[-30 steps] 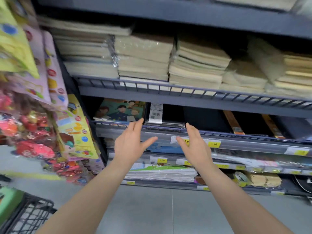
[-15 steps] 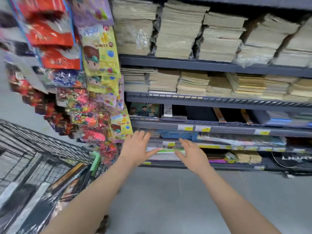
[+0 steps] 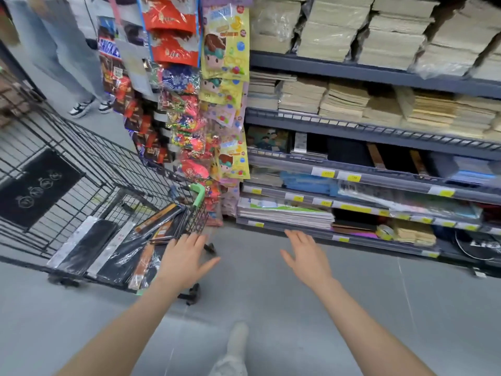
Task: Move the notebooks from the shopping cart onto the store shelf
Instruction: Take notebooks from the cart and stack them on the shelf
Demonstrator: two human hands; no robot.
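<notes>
Black plastic-wrapped notebooks (image 3: 113, 248) lie in the black wire shopping cart (image 3: 81, 169) left of the grey metal store shelf (image 3: 379, 164), left hand (image 3: 184, 257) and right hand (image 3: 306, 256) spread, empty; more trips left.

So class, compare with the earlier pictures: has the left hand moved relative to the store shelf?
Yes. The left hand has moved left, away from the store shelf, towards the shopping cart.

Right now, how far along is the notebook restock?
Done: cannot tell how many are shelved. In hand: nothing; left hand and right hand are open, the left nearest the black wire shopping cart. Left: several plastic-wrapped black notebooks there, bound for the grey metal shelf.
</notes>
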